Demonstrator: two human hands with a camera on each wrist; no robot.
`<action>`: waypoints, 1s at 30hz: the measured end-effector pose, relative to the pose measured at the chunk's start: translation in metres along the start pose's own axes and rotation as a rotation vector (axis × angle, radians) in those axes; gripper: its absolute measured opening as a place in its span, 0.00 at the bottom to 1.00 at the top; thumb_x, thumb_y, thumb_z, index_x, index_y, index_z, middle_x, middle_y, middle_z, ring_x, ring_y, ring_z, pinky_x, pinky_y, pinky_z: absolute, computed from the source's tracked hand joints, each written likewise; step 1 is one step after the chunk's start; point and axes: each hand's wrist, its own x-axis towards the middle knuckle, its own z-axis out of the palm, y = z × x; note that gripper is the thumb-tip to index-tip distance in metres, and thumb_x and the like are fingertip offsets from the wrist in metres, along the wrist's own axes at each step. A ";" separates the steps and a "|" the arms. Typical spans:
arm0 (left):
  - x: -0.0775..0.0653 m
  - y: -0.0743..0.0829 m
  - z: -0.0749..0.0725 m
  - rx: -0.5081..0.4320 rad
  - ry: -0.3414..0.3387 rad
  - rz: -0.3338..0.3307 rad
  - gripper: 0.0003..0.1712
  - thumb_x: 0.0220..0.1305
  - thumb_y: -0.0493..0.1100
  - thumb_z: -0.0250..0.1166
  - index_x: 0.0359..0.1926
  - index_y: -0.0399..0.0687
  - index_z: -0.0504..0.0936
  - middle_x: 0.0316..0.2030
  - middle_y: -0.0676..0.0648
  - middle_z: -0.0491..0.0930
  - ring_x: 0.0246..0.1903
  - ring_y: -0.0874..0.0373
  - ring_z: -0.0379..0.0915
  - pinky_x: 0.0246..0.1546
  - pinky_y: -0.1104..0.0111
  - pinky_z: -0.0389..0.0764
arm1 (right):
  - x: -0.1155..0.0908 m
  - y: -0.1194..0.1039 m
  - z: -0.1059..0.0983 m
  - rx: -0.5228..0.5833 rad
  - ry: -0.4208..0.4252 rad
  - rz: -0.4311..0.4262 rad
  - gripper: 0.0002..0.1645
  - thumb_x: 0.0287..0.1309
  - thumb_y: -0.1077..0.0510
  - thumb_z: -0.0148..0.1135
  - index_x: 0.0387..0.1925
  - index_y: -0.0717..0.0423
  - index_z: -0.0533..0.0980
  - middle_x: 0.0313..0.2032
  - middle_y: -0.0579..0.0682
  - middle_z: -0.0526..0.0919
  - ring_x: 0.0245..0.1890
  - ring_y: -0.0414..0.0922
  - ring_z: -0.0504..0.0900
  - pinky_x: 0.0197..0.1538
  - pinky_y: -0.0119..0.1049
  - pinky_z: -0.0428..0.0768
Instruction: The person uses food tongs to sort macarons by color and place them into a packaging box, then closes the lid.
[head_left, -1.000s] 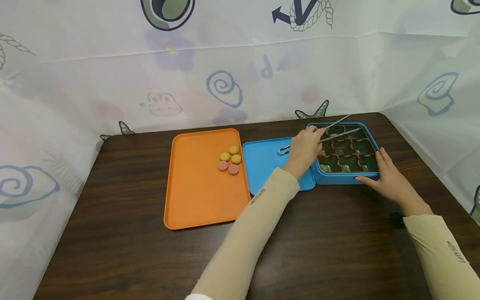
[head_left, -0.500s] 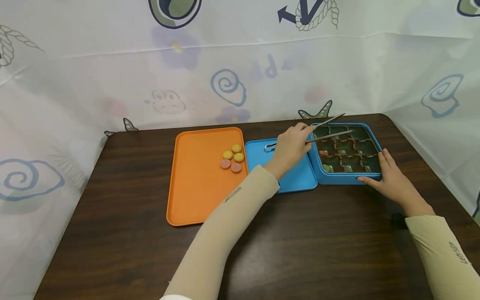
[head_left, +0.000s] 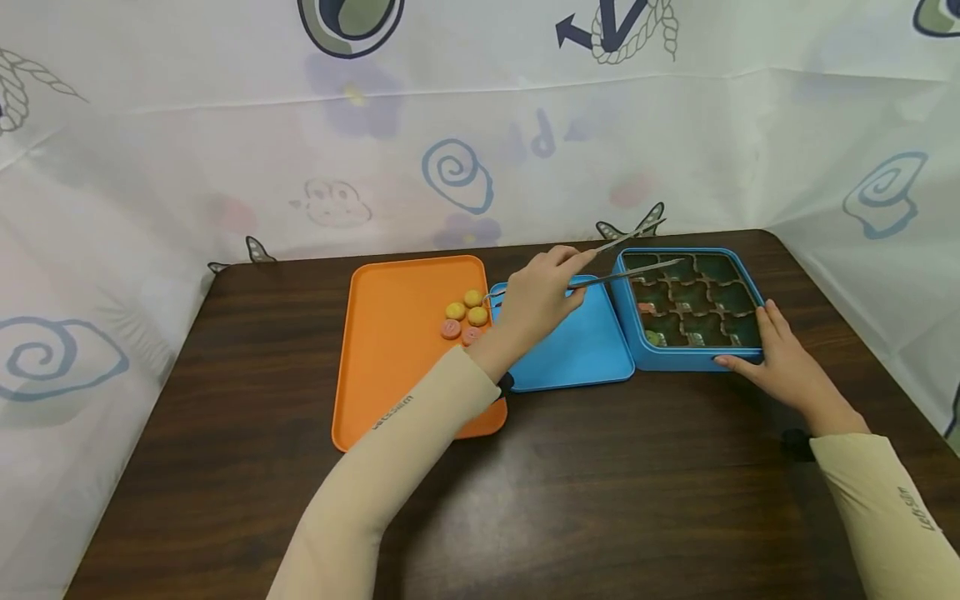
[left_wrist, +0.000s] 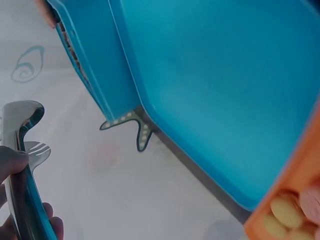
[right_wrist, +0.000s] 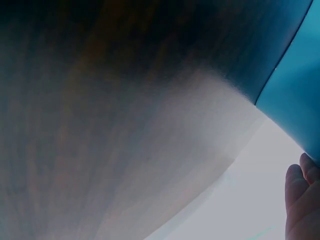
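Since the head view takes in both hands, it best shows how they share the work. The left hand (head_left: 538,298) pinches the metal tongs (head_left: 637,271), whose tips are spread with nothing between them, pointing toward the blue box (head_left: 686,360). The right hand (head_left: 787,358) lies with thumb apart from fingers, braced against the box's near right corner. That brace looks well placed: pressing on the outer walls should steady the box without covering its compartments. Good handling here calls for a light, even squeeze, the tips lined up before they meet. The looped end of the tongs sits near the yellow pieces (head_left: 455,311) on the orange tray (head_left: 390,358), beside the pink pieces (head_left: 450,329), so a careless swing could nudge them. The blue tray (head_left: 581,350) lies between orange tray and box. All rests on a dark, wood-grained surface (head_left: 600,483); behind and at the sides hangs a pale sheet (head_left: 225,158) printed with shells, rope and flowers.

From the left wrist, one tip shows as a spoon-like bowl (left_wrist: 30,114), the other as a slotted end (left_wrist: 38,152). They look offset, so squaring them up would help them meet cleanly. Thumb and fingers hold the tongs from opposite sides.

At the right wrist, the fingertips (right_wrist: 295,184) lie at the edge of the box wall; whether they press hard I cannot tell. The surface spreads blurred below, with pale brightness past its edge.
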 end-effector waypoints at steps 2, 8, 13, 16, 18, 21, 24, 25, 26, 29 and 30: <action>-0.007 -0.006 -0.007 -0.014 0.007 0.011 0.26 0.63 0.46 0.63 0.64 0.56 0.74 0.54 0.51 0.78 0.44 0.57 0.78 0.22 0.73 0.75 | 0.000 0.000 0.000 -0.001 0.001 -0.002 0.67 0.60 0.33 0.56 0.70 0.72 0.29 0.71 0.71 0.24 0.70 0.73 0.34 0.64 0.72 0.49; -0.035 -0.027 -0.029 -0.068 -0.009 -0.002 0.27 0.61 0.44 0.66 0.63 0.54 0.74 0.53 0.48 0.78 0.41 0.55 0.78 0.23 0.71 0.76 | -0.001 0.000 0.001 0.008 0.011 -0.008 0.67 0.60 0.34 0.56 0.71 0.72 0.29 0.71 0.71 0.24 0.70 0.73 0.35 0.63 0.72 0.49; -0.069 -0.049 -0.041 -0.103 0.024 -0.035 0.28 0.58 0.41 0.68 0.60 0.52 0.77 0.50 0.47 0.80 0.31 0.57 0.78 0.17 0.73 0.70 | -0.001 -0.003 0.003 0.004 -0.002 -0.009 0.67 0.59 0.34 0.57 0.71 0.72 0.29 0.72 0.71 0.26 0.70 0.73 0.36 0.62 0.73 0.51; -0.089 -0.063 -0.046 -0.118 0.031 -0.068 0.28 0.56 0.40 0.70 0.59 0.52 0.78 0.49 0.47 0.81 0.30 0.56 0.79 0.17 0.74 0.69 | -0.001 -0.004 0.003 -0.003 -0.009 -0.007 0.67 0.59 0.33 0.56 0.71 0.72 0.29 0.72 0.70 0.25 0.70 0.73 0.36 0.62 0.73 0.51; -0.101 -0.072 -0.047 -0.120 0.020 -0.096 0.29 0.55 0.39 0.70 0.59 0.51 0.78 0.50 0.46 0.81 0.31 0.55 0.79 0.16 0.73 0.68 | -0.001 -0.003 0.002 -0.006 -0.008 -0.007 0.67 0.59 0.33 0.56 0.71 0.72 0.29 0.71 0.70 0.25 0.70 0.73 0.35 0.62 0.72 0.51; -0.114 -0.084 -0.051 -0.108 0.000 -0.127 0.30 0.53 0.39 0.72 0.59 0.51 0.78 0.50 0.45 0.80 0.32 0.53 0.80 0.16 0.72 0.67 | -0.001 -0.002 0.002 -0.005 -0.007 -0.004 0.67 0.59 0.33 0.56 0.71 0.72 0.28 0.71 0.71 0.25 0.70 0.73 0.35 0.62 0.73 0.51; -0.125 -0.096 -0.054 -0.095 -0.009 -0.136 0.30 0.52 0.39 0.72 0.59 0.49 0.78 0.51 0.44 0.80 0.30 0.53 0.79 0.18 0.71 0.68 | -0.001 -0.001 0.002 -0.007 -0.003 -0.003 0.67 0.59 0.33 0.56 0.70 0.72 0.29 0.71 0.71 0.25 0.70 0.73 0.35 0.63 0.72 0.50; -0.128 -0.101 -0.055 -0.088 -0.013 -0.138 0.30 0.52 0.39 0.73 0.59 0.49 0.78 0.51 0.43 0.80 0.30 0.53 0.78 0.18 0.71 0.69 | -0.001 -0.001 0.001 -0.007 -0.003 -0.003 0.67 0.59 0.33 0.56 0.70 0.73 0.29 0.71 0.71 0.25 0.70 0.73 0.35 0.62 0.72 0.50; -0.130 -0.105 -0.056 -0.085 -0.017 -0.144 0.29 0.53 0.39 0.72 0.58 0.49 0.78 0.51 0.44 0.79 0.28 0.54 0.77 0.18 0.70 0.69 | -0.001 -0.001 0.001 -0.007 -0.002 -0.003 0.67 0.59 0.33 0.56 0.70 0.73 0.29 0.71 0.71 0.25 0.70 0.73 0.35 0.62 0.72 0.50; -0.138 -0.116 -0.058 -0.068 -0.038 -0.167 0.28 0.54 0.40 0.71 0.58 0.51 0.78 0.51 0.44 0.79 0.23 0.57 0.73 0.17 0.72 0.68 | 0.000 0.000 0.000 -0.006 -0.001 -0.001 0.67 0.59 0.33 0.56 0.70 0.72 0.28 0.71 0.71 0.25 0.70 0.73 0.35 0.62 0.73 0.51; -0.141 -0.119 -0.059 -0.063 -0.048 -0.176 0.28 0.54 0.40 0.71 0.58 0.51 0.78 0.51 0.45 0.79 0.22 0.57 0.71 0.17 0.72 0.67 | 0.000 0.001 0.000 -0.006 -0.002 0.002 0.67 0.59 0.33 0.56 0.71 0.72 0.28 0.71 0.71 0.25 0.70 0.73 0.35 0.62 0.73 0.51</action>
